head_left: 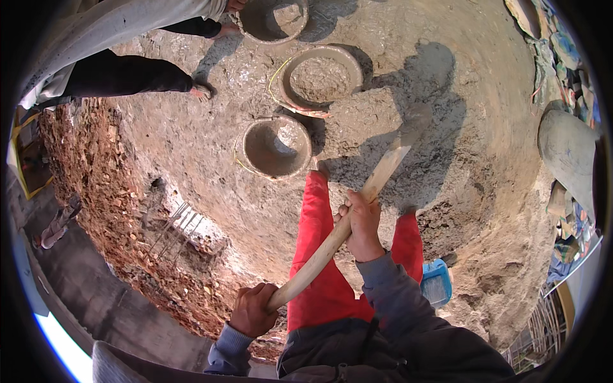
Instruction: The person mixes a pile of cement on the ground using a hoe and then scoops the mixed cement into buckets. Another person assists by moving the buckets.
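My left hand (254, 309) grips the lower end of a long wooden handle (313, 268), and my right hand (363, 226) is closed round it higher up. The handle slants up to the right to a metal tool head (418, 121), partly in shadow, at a pile of wet grey mortar (364, 127). Left of the pile, beside my red-clad legs, stands a mud-coated bucket (252, 150) with some grey material inside. A second bucket (345, 57), holding mortar, is above it, and a third bucket (249, 25) stands at the top.
Co-workers' dark-clad legs (128, 75) and bare feet are at upper left. A broken rubble edge (96, 159) drops to lower ground where another person (57, 226) is. A blue container (436, 284) sits by my right leg. Sacks and debris (562, 45) line the right side.
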A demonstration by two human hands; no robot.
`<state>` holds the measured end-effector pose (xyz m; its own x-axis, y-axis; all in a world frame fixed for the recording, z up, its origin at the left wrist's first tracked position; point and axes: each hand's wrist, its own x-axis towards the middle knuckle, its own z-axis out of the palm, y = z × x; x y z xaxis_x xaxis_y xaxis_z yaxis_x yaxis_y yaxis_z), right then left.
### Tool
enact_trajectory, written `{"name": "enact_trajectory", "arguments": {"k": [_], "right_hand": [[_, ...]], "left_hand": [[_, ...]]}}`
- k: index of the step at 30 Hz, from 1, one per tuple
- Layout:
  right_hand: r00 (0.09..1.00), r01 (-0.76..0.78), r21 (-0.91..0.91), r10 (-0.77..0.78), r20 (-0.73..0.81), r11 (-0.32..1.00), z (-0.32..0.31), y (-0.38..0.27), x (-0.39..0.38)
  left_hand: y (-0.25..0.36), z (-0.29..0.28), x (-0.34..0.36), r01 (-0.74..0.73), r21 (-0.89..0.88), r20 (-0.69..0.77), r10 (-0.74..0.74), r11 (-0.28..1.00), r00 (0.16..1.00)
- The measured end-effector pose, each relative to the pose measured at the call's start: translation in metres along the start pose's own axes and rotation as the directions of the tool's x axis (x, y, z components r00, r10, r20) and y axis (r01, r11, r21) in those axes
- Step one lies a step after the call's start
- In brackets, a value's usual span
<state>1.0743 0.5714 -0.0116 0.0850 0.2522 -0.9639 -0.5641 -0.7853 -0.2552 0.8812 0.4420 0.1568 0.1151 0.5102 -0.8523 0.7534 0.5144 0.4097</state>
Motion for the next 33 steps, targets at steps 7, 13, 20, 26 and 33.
{"name": "enact_trajectory", "arguments": {"k": [7,13,20,26,33], "right_hand": [[0.995,0.026,-0.060,-0.021,0.096,0.998,0.058,0.072,0.124],[0.963,0.055,0.227,-0.112,0.246,0.972,-0.044,0.005,0.070],[0.978,0.201,0.297,-0.209,-0.005,0.934,-0.222,-0.178,0.152],[0.912,0.383,-0.191,-0.403,-0.078,0.904,-0.313,-0.208,0.321],[0.969,0.039,-0.873,-0.232,-0.086,0.485,-0.264,-0.067,0.262]], "left_hand": [[-0.193,0.107,0.172,0.032,0.044,-0.550,-0.003,0.998,0.835],[-0.146,0.136,0.217,-0.124,0.290,-0.588,0.279,0.949,0.759],[0.100,0.238,0.251,-0.250,0.157,-0.347,0.290,0.955,0.892],[0.173,0.377,0.351,-0.112,0.046,-0.319,0.121,0.993,0.940],[0.107,0.449,0.216,0.257,-0.357,-0.073,-0.302,0.898,0.951]]}}
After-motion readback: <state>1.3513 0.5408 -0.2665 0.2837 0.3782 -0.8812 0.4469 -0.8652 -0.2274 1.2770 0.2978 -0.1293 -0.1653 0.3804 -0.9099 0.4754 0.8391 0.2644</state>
